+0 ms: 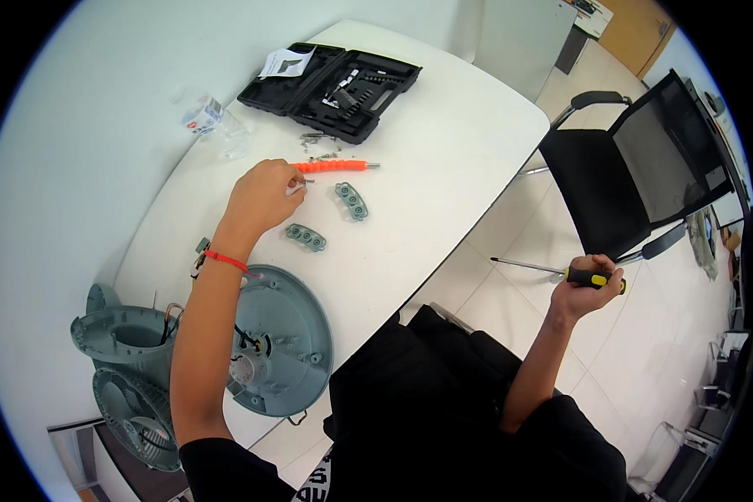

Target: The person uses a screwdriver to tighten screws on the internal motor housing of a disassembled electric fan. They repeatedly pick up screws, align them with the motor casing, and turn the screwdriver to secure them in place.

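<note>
My left hand [263,197] reaches over the white table, fingers curled and tips close together at a small metal screw [309,181]. Just past these fingers lies an orange flexible shaft [335,166] with a metal tip. Two grey-green curved plastic pieces, one nearer [306,238] and one farther [352,202], rest to the right of the hand. My right hand [586,293] is wrapped round the black and yellow handle of a screwdriver [527,266]. It is held off the table's right side, above the floor, its shaft pointing left.
An open black tool case [351,92] stands at the back, several loose screws [320,144] before it. A clear plastic bottle [222,130] lies by the wall. A round grey-green housing [289,335] and hollow casings [125,330] sit near-left. A black chair [602,180] stands right.
</note>
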A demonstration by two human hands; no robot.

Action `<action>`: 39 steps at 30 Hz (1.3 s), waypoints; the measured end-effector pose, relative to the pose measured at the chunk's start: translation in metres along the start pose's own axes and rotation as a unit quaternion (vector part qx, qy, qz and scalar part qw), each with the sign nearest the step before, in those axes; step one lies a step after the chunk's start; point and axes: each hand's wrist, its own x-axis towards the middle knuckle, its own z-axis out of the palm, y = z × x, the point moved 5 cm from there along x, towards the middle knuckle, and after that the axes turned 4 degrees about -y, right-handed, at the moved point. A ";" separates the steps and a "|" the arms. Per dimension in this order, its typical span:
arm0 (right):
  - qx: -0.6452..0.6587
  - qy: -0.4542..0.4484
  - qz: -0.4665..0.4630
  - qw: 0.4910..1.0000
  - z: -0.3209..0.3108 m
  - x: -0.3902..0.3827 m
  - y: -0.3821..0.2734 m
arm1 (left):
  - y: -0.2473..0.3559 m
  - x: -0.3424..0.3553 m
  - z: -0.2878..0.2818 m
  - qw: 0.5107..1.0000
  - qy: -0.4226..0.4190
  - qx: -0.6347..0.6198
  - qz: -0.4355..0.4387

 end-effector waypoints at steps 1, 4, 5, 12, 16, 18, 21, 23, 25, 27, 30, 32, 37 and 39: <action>0.005 0.001 0.004 1.000 0.001 0.000 0.001 | 0.002 0.002 0.001 1.000 -0.005 -0.020 -0.002; 0.013 -0.041 -0.002 0.999 0.010 -0.003 -0.001 | 0.010 0.008 -0.001 0.999 0.021 0.014 0.020; 0.010 -0.036 -0.010 0.999 0.010 -0.004 -0.003 | 0.011 0.009 0.000 0.999 0.021 -0.003 0.024; -0.027 -0.007 -0.030 0.999 0.003 -0.008 -0.004 | 0.014 0.014 0.002 0.999 0.014 -0.013 0.030; -0.027 -0.008 -0.005 1.000 0.001 -0.006 -0.001 | 0.014 0.011 0.002 0.998 0.037 -0.036 0.042; -0.020 -0.021 -0.001 1.000 0.001 -0.005 0.000 | 0.011 0.009 0.004 0.997 0.053 -0.048 0.039; -0.011 -0.003 0.016 1.000 -0.003 -0.004 0.003 | 0.007 0.009 0.005 0.994 0.066 -0.072 0.037; -0.015 0.017 0.040 0.999 -0.008 -0.004 0.006 | 0.006 0.009 0.001 0.992 0.080 -0.095 0.038; -0.002 0.016 0.049 0.999 -0.009 -0.003 0.010 | 0.008 0.005 -0.008 0.988 0.087 -0.124 0.027; 0.005 0.018 0.053 0.998 -0.009 -0.003 0.013 | 0.014 -0.010 -0.030 0.977 0.123 -0.172 0.039; 0.052 -0.027 0.060 0.997 0.003 -0.008 0.016 | 0.019 -0.071 -0.066 0.948 0.186 -0.257 0.004; 0.126 -0.114 0.081 0.982 0.023 -0.017 0.014 | 0.023 -0.142 -0.079 0.925 0.223 -0.305 -0.041; 0.266 -0.294 0.084 0.914 0.091 -0.061 -0.019 | 0.043 -0.299 -0.058 0.868 0.328 -0.362 -0.091; 0.283 -0.291 0.115 0.907 0.119 -0.085 -0.029 | 0.051 -0.331 -0.037 0.846 0.365 -0.380 -0.085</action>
